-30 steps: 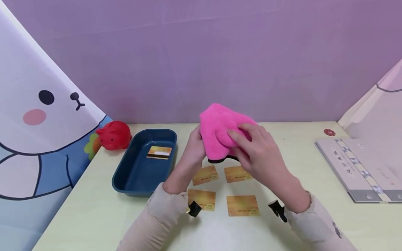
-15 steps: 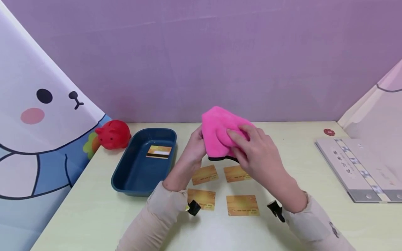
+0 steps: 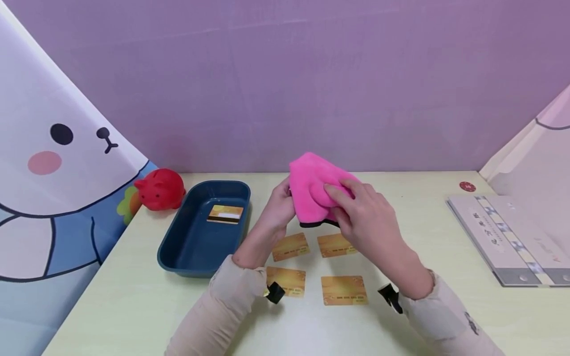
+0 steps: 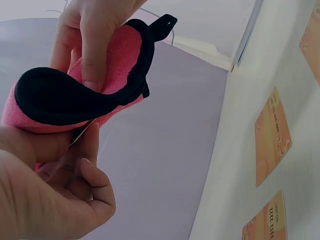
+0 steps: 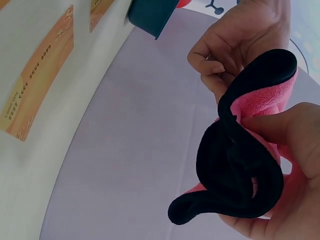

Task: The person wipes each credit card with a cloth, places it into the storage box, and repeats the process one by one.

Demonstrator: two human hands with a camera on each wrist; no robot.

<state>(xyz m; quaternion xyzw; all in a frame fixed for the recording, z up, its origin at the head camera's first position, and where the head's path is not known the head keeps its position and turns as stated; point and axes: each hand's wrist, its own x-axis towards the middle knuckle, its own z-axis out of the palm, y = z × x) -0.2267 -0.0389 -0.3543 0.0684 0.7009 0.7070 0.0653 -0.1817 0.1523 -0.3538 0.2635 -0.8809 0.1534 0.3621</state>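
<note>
A pink plush cloth (image 3: 307,183) with a black border is held above the table between both hands. My right hand (image 3: 371,212) grips its right side, with finger and thumb pressed into the folds. At its left side, my left hand (image 3: 277,210) has curled fingers. In the left wrist view that hand (image 4: 55,190) pinches a thin flat piece (image 4: 82,133), like a card seen edge-on, mostly hidden under the cloth (image 4: 125,55). The right wrist view shows the cloth's dark folded opening (image 5: 240,165). Below lie several gold cards (image 3: 344,290), in two rows.
On the left stands a blue tray (image 3: 162,257) with one gold card (image 3: 225,214) in it, stripe side up. A red piggy bank (image 3: 160,189) is behind it. At right lie a grey-white folder (image 3: 503,237) and a red chip (image 3: 467,187). A purple cloth backdrop (image 3: 285,89) closes the rear.
Both hands and the pink cloth have sunk slightly, and the cloth has shifted a little to the right. The grips look the same. Cards, tray and piggy bank stay in place.
</note>
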